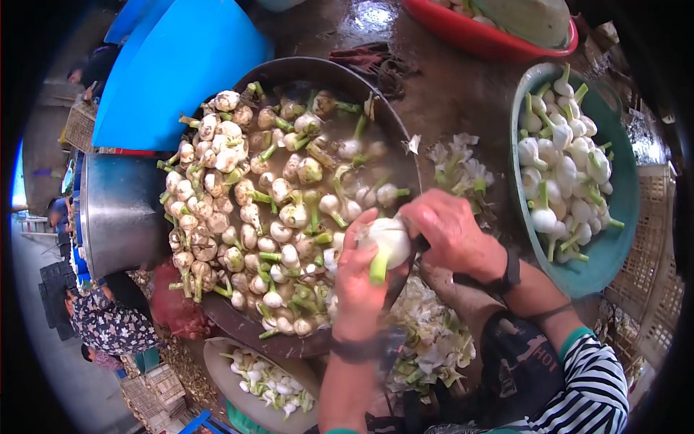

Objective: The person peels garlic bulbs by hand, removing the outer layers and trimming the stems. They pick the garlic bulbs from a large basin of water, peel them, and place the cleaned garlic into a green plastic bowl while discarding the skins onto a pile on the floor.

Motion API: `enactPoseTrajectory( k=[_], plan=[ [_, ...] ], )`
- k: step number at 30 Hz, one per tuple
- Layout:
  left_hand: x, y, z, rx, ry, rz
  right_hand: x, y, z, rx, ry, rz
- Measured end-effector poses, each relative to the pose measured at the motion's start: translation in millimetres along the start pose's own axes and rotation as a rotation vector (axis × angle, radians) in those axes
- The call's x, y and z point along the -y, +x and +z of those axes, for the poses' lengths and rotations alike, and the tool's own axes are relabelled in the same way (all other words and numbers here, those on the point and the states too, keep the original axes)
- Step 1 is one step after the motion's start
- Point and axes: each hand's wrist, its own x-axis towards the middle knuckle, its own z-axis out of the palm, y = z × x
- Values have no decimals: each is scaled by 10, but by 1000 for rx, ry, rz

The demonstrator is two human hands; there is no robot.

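Observation:
My left hand [358, 271] is wrapped round a white garlic bulb [389, 242] whose green stem stub points down toward me. Against the bulb's right side, my right hand [444, 228] has its fingers bent and pressed together; what it pinches, if anything, is too small to tell. Both hands are over the right rim of a wide dark tub [408, 148]. Many soiled garlic bulbs [217, 210] with cut green stems are heaped in that tub, in murky water.
A green basin [625, 217] of clean white bulbs stands at the right. Peelings [430, 333] lie below my hands. Also around are a red basin [491, 40], a metal pot [119, 213], a blue container [184, 72], a bowl of bulbs [217, 354] and people [112, 318] at the left.

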Motion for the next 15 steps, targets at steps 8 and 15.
enactPoseTrajectory(
  k=[8,15],
  plan=[
    [43,-234,61,316,179,-292,-642,83,-188,-35,-266,194],
    [255,-21,174,-54,137,101,-213,-10,-529,338,362,272]
  ],
)
